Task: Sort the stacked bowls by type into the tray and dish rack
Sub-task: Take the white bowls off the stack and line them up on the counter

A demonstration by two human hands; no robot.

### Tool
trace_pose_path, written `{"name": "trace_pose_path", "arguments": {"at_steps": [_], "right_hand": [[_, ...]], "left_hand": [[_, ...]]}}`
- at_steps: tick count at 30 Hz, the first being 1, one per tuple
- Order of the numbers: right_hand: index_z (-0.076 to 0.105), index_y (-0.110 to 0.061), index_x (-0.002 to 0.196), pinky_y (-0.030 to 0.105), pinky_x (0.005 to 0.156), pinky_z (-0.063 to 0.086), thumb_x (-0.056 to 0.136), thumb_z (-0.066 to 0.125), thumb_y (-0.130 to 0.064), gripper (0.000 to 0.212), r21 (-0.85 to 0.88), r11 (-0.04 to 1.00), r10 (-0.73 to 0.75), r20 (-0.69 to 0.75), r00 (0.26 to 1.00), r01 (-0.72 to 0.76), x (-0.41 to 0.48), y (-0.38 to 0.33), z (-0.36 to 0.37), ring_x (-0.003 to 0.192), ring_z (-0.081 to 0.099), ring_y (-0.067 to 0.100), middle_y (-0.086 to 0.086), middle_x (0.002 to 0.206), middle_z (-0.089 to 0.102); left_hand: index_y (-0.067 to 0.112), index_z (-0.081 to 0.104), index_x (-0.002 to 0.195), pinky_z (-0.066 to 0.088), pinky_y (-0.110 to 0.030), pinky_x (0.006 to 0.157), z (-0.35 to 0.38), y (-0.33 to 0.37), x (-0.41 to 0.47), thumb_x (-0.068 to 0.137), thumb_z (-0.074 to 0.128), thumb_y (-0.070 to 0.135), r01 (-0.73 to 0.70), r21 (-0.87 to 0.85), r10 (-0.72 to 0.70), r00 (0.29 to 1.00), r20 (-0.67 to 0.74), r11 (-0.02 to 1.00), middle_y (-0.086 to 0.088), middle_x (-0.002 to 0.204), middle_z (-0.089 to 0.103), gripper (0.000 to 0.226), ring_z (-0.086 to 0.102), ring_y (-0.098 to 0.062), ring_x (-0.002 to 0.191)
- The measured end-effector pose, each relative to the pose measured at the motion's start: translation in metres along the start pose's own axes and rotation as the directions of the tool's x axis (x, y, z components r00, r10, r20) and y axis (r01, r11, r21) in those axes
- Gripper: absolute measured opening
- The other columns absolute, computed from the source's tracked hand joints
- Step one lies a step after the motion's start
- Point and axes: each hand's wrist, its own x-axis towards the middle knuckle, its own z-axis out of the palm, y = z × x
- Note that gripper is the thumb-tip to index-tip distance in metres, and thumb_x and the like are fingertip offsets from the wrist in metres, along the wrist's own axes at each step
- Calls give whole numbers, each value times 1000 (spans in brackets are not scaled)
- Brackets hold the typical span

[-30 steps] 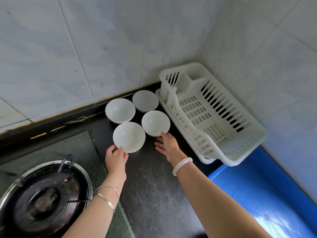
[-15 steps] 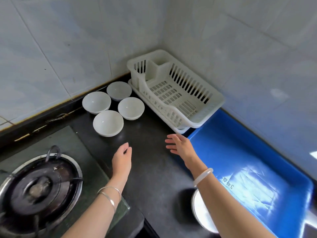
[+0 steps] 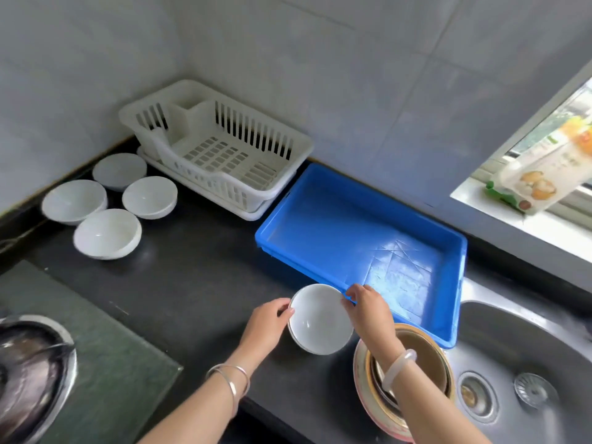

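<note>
Both hands' fingers (image 3: 347, 305) pinch one glossy white bowl (image 3: 320, 318) by its opposite rims.

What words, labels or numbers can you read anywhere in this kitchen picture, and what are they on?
None can be read.
Packet on the window ledge: printed lettering above a food picture, too blurred to read.
Blue tray: only scratch lines and glare on its floor, no legible marking.
White dish rack, white bowls such as the held one, sink: no text visible.
</note>
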Motion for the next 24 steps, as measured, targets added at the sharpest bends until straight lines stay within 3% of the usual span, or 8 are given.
{"name": "trace_pose_path", "arguments": {"at_steps": [2,6,9,15,19,22,24], "right_hand": [[59,-12,101,28,65,35,90,57,-29,21,-16,1000,21,3,1000,-21,-4,5,2,90,58,28,5,101,61],[56,-12,82,28,61,35,86,59,-26,15,-55,997,56,8,998,-55,-8,5,8,76,54,30,11,90,66],[59,-8,91,27,62,36,89,54,-21,15,-80,996,29,-7,1000,-30,-5,4,9,83,59,33,14,93,65],[55,-14,114,28,64,37,95,44,-20,23,-130,990,-64,-59,996,56,-7,7,7,91,62,35,14,99,65],[58,-15,114,30,63,38,94,46,-20,23,-45,998,-57,-96,994,53,-10,7,1,88,61,37,17,93,67],[62,-16,109,29,65,39,92,50,-19,21,101,995,20,-107,994,-9,-8,11,-8,90,60,35,15,96,69],[64,-15,104,31,71,49,90,53,-18,18,251,966,86,-93,992,-60,-5,15,-17,85,62,33,13,95,70]], "left_hand": [[25,52,129,41,-24,83,10,-2,-3,92,52,28,19,1,-19,1000,23,1000,7,120,62,37,56,-12,107],[28,51,127,50,-29,84,15,-4,-3,92,51,25,35,-53,-34,999,18,998,11,108,60,36,56,-12,99],[25,53,126,53,-37,91,15,-3,-3,92,51,22,58,-122,-56,998,23,991,9,106,60,34,59,-16,103],[20,56,121,51,-16,67,14,-5,-7,94,49,17,133,-330,-116,991,71,935,5,102,64,28,63,-11,91],[20,55,123,53,-21,73,14,-5,-7,95,49,16,182,-401,-152,983,104,898,2,106,66,29,65,-14,95],[22,52,124,53,-18,65,14,-4,-7,95,49,17,219,-467,-178,975,131,856,9,99,65,29,65,-11,90],[25,49,127,54,-17,61,14,-3,-7,95,50,19,243,-491,-193,969,151,837,9,100,63,33,65,-11,89]]}}
